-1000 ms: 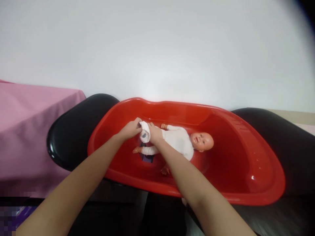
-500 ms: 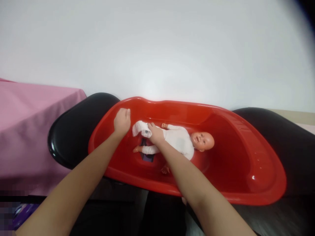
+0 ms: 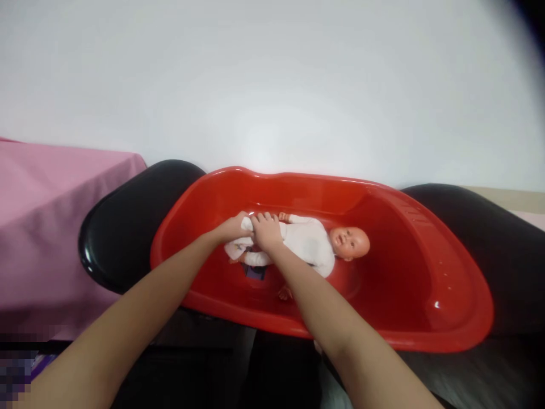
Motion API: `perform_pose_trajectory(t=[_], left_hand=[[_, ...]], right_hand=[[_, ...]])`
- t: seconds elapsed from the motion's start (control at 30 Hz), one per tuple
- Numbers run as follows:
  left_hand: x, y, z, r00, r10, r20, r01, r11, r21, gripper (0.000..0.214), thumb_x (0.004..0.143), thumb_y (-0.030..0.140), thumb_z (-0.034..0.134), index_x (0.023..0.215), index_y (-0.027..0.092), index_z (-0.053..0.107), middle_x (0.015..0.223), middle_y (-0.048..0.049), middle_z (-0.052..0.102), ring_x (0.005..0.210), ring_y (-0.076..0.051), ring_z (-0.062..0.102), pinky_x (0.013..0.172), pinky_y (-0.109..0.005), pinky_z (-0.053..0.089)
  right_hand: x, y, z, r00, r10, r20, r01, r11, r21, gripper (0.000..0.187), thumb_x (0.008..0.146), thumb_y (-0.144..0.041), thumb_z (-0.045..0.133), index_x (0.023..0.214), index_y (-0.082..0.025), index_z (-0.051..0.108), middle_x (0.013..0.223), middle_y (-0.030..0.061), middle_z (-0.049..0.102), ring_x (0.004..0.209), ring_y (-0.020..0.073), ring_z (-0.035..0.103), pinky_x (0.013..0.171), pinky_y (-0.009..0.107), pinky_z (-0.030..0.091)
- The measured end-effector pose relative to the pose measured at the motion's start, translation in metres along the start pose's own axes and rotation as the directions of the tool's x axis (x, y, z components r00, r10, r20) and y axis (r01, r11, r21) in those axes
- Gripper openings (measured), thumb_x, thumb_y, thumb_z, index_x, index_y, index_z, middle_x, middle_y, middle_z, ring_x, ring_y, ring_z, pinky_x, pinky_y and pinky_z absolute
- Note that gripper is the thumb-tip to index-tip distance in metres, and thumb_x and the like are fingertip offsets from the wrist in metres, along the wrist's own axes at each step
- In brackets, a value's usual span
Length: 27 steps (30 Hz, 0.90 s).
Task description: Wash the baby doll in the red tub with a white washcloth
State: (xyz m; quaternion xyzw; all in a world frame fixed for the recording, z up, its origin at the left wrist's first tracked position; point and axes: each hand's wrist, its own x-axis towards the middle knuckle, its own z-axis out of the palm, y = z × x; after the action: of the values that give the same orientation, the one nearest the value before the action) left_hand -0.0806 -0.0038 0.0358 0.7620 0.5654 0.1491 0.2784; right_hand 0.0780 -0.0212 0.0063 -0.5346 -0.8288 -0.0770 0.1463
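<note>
A baby doll (image 3: 315,244) in white clothes lies on its back in a red plastic tub (image 3: 426,284), head to the right. My left hand (image 3: 232,229) and my right hand (image 3: 266,230) meet over the doll's legs, both closed on the white cloth (image 3: 238,247) of its trouser legs. One bare foot shows at the left below my hands. A dark patch (image 3: 254,272) lies on the tub floor under the legs.
The tub rests on a black glossy surface (image 3: 123,227) that also shows at the right. A pink cloth covers a table (image 3: 51,216) on the left. A plain white wall fills the back.
My left hand let go and lifted to the left half a second ago, then came back beside my right hand on the white cloth. The cloth now lies lower over the legs.
</note>
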Motion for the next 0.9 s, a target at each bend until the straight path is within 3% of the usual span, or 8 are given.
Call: perform_pose_trajectory(t=[0.13, 0.3, 0.43, 0.67, 0.9], left_hand=[[0.000, -0.001, 0.000, 1.000, 0.009, -0.026, -0.007, 0.995, 0.100, 0.044, 0.079, 0.048, 0.059, 0.108, 0.017, 0.047, 0.094, -0.0095, 0.065, 0.086, -0.025, 0.063, 0.072, -0.032, 0.046], [0.003, -0.004, 0.009, 0.998, 0.030, -0.049, -0.024, 0.993, 0.111, 0.042, 0.086, 0.049, 0.050, 0.110, 0.016, 0.042, 0.096, -0.0119, 0.065, 0.085, -0.024, 0.063, 0.070, -0.030, 0.045], [0.003, 0.000, 0.014, 0.999, 0.042, -0.030, -0.036, 0.980, 0.196, 0.049, 0.090, 0.058, 0.039, 0.112, 0.015, 0.042, 0.089, -0.0125, 0.065, 0.080, -0.026, 0.064, 0.066, -0.030, 0.044], [-0.003, 0.019, 0.005, 1.000, -0.003, -0.022, 0.011, 0.942, 0.335, 0.048, 0.096, 0.055, 0.029, 0.115, 0.014, 0.045, 0.082, -0.0117, 0.067, 0.074, -0.027, 0.065, 0.060, -0.029, 0.041], [-0.005, 0.016, 0.004, 0.987, 0.133, -0.095, -0.076, 0.886, 0.457, 0.043, 0.099, 0.048, 0.024, 0.118, 0.017, 0.049, 0.085, -0.0098, 0.068, 0.075, -0.026, 0.066, 0.065, -0.031, 0.041]], right_hand=[[0.004, -0.001, 0.010, 0.998, 0.063, -0.029, -0.061, 0.997, 0.057, 0.030, 0.090, -0.028, 0.049, 0.118, -0.018, 0.053, 0.116, 0.0117, 0.060, 0.109, 0.0259, 0.049, 0.100, 0.045, 0.032], [0.005, 0.003, 0.014, 0.976, 0.214, 0.051, -0.218, 0.968, 0.122, 0.034, 0.090, -0.036, 0.049, 0.120, -0.019, 0.051, 0.120, 0.0122, 0.059, 0.116, 0.0281, 0.048, 0.107, 0.056, 0.023], [0.004, 0.006, 0.015, 0.971, 0.217, 0.097, -0.227, 0.969, 0.099, 0.029, 0.094, -0.027, 0.039, 0.119, -0.019, 0.051, 0.120, 0.0135, 0.060, 0.117, 0.0270, 0.049, 0.111, 0.057, 0.013], [0.005, 0.002, 0.019, 0.971, 0.222, 0.085, -0.230, 0.968, 0.096, 0.036, 0.093, -0.019, 0.036, 0.127, -0.017, 0.048, 0.121, 0.0144, 0.059, 0.115, 0.0266, 0.050, 0.111, 0.056, 0.015], [0.004, 0.000, 0.015, 0.977, 0.204, 0.064, -0.210, 0.972, 0.103, 0.037, 0.091, -0.017, 0.038, 0.127, -0.016, 0.048, 0.119, 0.0139, 0.059, 0.113, 0.0258, 0.051, 0.110, 0.056, 0.021]])
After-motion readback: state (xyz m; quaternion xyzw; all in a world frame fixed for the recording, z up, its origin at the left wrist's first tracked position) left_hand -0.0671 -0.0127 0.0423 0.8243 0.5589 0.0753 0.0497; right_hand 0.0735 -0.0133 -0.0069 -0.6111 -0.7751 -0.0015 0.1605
